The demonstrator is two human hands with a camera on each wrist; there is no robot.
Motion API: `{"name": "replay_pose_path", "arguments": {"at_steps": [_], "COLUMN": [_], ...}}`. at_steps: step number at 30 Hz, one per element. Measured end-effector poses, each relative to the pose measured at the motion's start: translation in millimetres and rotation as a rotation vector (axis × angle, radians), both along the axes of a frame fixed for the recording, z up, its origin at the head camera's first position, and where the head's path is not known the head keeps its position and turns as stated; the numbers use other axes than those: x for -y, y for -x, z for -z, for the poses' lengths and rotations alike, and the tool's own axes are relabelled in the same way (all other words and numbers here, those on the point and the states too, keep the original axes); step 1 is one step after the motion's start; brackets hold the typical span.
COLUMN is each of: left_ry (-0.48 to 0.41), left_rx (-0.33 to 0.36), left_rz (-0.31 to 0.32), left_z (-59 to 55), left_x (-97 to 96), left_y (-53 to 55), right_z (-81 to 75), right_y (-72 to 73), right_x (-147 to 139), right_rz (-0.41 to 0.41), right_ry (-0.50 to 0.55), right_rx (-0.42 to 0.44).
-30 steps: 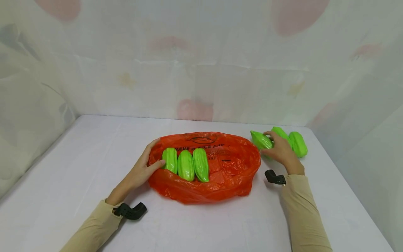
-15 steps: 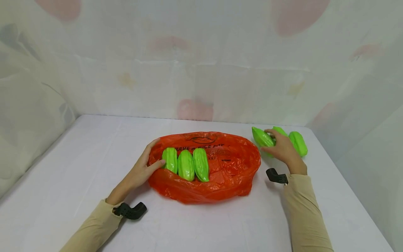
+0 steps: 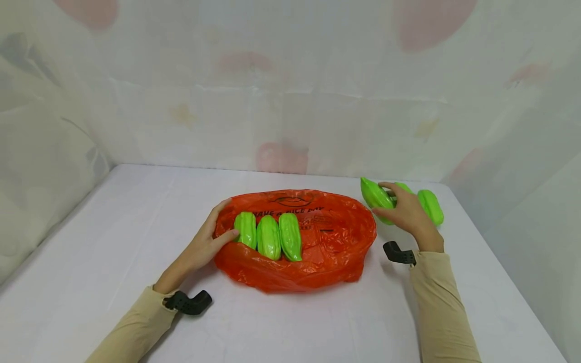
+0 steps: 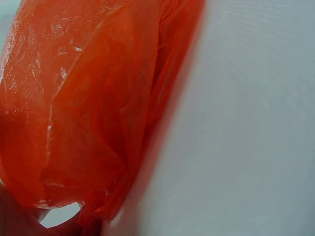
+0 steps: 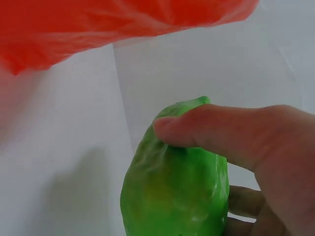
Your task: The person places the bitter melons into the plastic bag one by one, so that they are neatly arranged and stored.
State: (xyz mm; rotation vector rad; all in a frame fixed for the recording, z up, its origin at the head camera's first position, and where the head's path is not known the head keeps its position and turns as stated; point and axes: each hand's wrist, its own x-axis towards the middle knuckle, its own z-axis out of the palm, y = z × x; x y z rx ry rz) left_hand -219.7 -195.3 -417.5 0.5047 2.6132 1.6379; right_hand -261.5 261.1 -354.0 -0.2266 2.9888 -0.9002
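Green fruit (image 3: 375, 194) in the pinch of the right hand (image 3: 406, 212), red bag (image 3: 295, 279) in that of the left hand (image 3: 204, 248).

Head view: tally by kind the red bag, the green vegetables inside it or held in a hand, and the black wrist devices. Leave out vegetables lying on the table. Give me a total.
Red bag: 1
Green vegetables: 4 (3 inside the bag, 1 held in the right hand)
Black wrist devices: 2
Total: 7

Head view from above, facing forward and down across white table (image 3: 290, 325), wrist views close, all sharing red bag (image 3: 331, 247)
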Motion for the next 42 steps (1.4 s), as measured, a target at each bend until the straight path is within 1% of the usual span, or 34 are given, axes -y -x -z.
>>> {"name": "replay_pose_path", "arguments": {"at_steps": [10,18,24,30,39,42], "left_ry": [0.007,0.011,0.006,0.005,0.009,0.008], "left_rx": [0.009,-0.003,-0.021,-0.021,-0.021,-0.021], "left_rz": [0.007,0.002,-0.003,-0.002,0.000,0.000], "left_z": [-0.1,0.7,3.0,2.9,1.3,1.1], "left_x": [-0.5,0.6,1.8,1.6,0.4,0.2], "left_y": [-0.2,-1.0,-0.3,0.0,0.3,0.5], "right_z": [-11.0,-21.7,-31.8,-41.2,-49.3,-51.8], "right_y": [-5.5,-10.5,-17.2,-23.1,-30.0,-32.7], "right_x": [6.4,13.2,20.4,27.5,34.4,37.8], "right_rz": [-0.031,-0.024,-0.024,-0.019,-0.008,-0.018], "right_ry": [0.092,0.103,0.110,0.125,0.125,0.123], "right_rx": [0.010,-0.009,-0.030,-0.054,-0.122,-0.140]}}
